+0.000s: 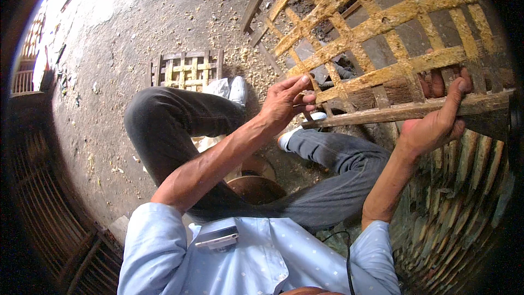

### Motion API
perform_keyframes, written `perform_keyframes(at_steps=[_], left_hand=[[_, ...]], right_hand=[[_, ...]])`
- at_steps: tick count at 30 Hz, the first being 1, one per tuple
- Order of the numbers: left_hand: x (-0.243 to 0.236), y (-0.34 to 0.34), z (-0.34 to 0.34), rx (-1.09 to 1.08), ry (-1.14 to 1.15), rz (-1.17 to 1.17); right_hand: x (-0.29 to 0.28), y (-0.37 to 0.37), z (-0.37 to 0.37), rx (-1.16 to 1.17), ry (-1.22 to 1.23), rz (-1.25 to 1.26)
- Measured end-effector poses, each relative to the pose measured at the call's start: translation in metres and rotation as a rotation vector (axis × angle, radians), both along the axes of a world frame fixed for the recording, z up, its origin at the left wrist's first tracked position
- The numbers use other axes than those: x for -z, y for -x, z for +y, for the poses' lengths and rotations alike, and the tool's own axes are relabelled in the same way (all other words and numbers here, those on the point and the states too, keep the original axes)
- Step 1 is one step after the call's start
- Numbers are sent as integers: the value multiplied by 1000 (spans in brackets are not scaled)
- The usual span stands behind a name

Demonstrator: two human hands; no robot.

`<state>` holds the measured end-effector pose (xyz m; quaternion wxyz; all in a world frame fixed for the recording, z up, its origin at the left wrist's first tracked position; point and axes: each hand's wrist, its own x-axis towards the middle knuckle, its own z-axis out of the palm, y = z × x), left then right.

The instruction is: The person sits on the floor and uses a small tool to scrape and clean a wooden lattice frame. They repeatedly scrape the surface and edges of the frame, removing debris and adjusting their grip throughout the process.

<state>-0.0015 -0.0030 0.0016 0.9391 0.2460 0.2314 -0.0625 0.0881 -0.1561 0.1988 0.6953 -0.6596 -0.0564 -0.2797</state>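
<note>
1. Your left hand [286, 100] is closed in a pinch on the lower edge of the woven bamboo lattice panel [382, 27], with thumb and fingertips meeting at the near end of its wooden edge slat [404, 112].
2. Your right hand [436, 123] is clamped on the same slat farther along: the thumb lies over the near face and the fingers curl behind, showing through the gaps in the weave.
3. The panel stands tilted up in front of you, above your knees. Its lower edge is at your hands and the rest leans away toward the top of the view.
4. The edge slat's long axis runs left to right, rising slightly toward your right hand. The lattice strips cross it on diagonals.
5. You sit on a low round stool [256, 186] with your legs bent, on a concrete floor [125, 27] strewn with shavings.
6. A smaller lattice piece [187, 68] lies flat on the floor beyond your left knee, well apart from both hands.
7. A curved woven basket wall [464, 196] rises just beside your right forearm, below the panel.
</note>
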Motion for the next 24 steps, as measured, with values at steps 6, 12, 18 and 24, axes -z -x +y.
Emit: perform_keyframes(at_steps=[6, 12, 18, 24], left_hand=[[-4, -1, -1, 28, -246, 24], [7, 2, 2, 43, -886, 111], [6, -10, 14, 40, -957, 3], [18, -13, 27, 155, -348, 2]], right_hand=[[3, -1, -4, -9, -11, 6], [4, 3, 4, -27, 54, -5], [2, 3, 6, -60, 10, 9], [2, -1, 2, -45, 8, -30]])
